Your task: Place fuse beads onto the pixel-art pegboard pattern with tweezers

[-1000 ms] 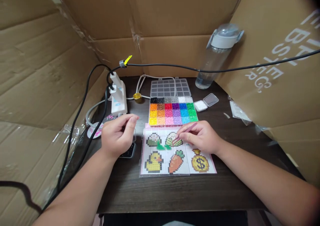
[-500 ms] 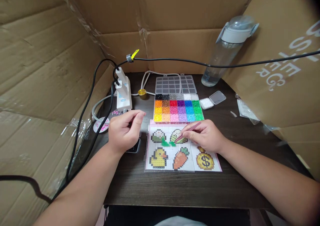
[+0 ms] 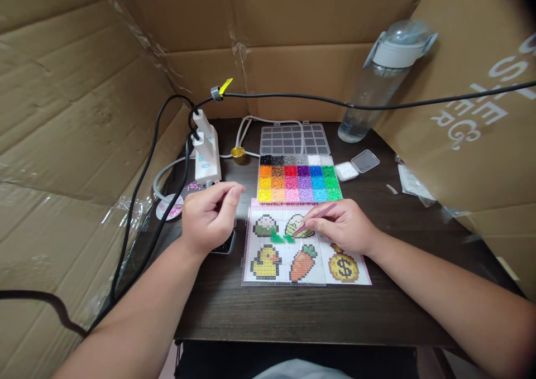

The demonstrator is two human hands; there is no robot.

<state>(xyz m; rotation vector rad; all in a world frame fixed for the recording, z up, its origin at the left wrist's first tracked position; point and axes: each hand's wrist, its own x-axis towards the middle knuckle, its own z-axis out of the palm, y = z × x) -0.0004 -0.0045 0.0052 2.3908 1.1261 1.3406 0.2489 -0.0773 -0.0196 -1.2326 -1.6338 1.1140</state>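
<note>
- From where I stand, the right hand [image 3: 349, 226] pinches pink tweezers [image 3: 321, 216] between thumb and fingers, tips down at the green beads [image 3: 276, 236]
- The left hand [image 3: 209, 214] is curled in, thumb laid against the bent forefinger, near a dark little case [image 3: 229, 244]; I can't tell whether anything sits inside it
- Those green beads lie in two small heaps on a clear board [image 3: 285, 274], between the upper pictures and the duck and carrot, with a printed sheet [image 3: 363, 259] beneath, all on the counter [image 3: 293, 317]
- The tweezers look light and springy, I'd judge, best held partway along the arms, as here; too hard a squeeze could make a bead shoot away
- Each bead should be almost weightless, hard and smooth, quick to roll, so a gentle nip on its wall seems wisest
- The board looks thin and fairly stiff, probably slick; I'd hold it by its edges and keep it level, since any tilt could send the loose heaps sliding
</note>
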